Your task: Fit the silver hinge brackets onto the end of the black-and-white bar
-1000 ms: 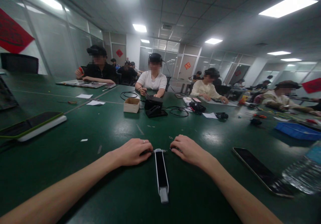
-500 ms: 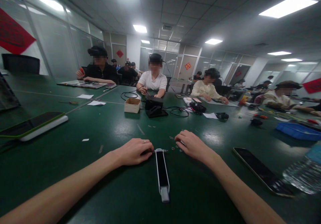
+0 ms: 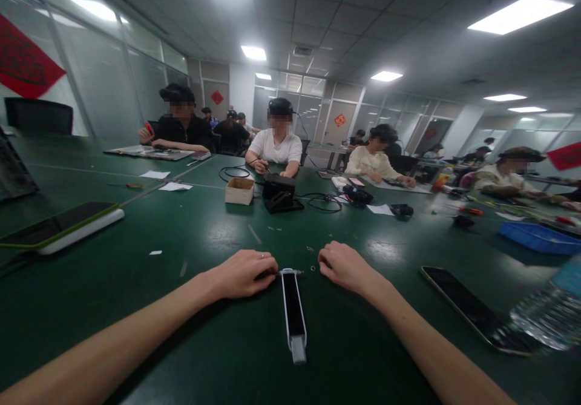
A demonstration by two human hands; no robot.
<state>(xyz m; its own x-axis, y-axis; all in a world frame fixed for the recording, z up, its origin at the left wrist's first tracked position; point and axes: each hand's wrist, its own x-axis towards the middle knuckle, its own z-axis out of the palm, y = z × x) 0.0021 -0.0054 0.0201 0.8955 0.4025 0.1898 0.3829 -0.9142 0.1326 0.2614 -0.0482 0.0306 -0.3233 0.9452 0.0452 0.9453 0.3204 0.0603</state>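
A long narrow black-and-white device (image 3: pixel 293 311) lies on the green table (image 3: pixel 181 332) straight ahead of me, its far end between my hands. My left hand (image 3: pixel 242 273) rests knuckles-up at that far end, fingers curled over a thin metal tool whose tip pokes out toward the device. My right hand (image 3: pixel 344 266) lies just right of the device, fingers curled down onto the table beside a few tiny screws (image 3: pixel 311 258); what it pinches, if anything, is hidden.
A dark phone (image 3: pixel 472 311) and a plastic water bottle (image 3: pixel 551 314) lie to my right. A tablet-like device (image 3: pixel 59 226) sits left. A cardboard box (image 3: pixel 239 190), black gear with cables (image 3: pixel 279 194) and a blue tray (image 3: pixel 538 237) lie farther off. Several people sit across the table.
My right hand moved away from the device's end toward the loose screws, then drew partly back toward it. My left hand and the device stayed put.
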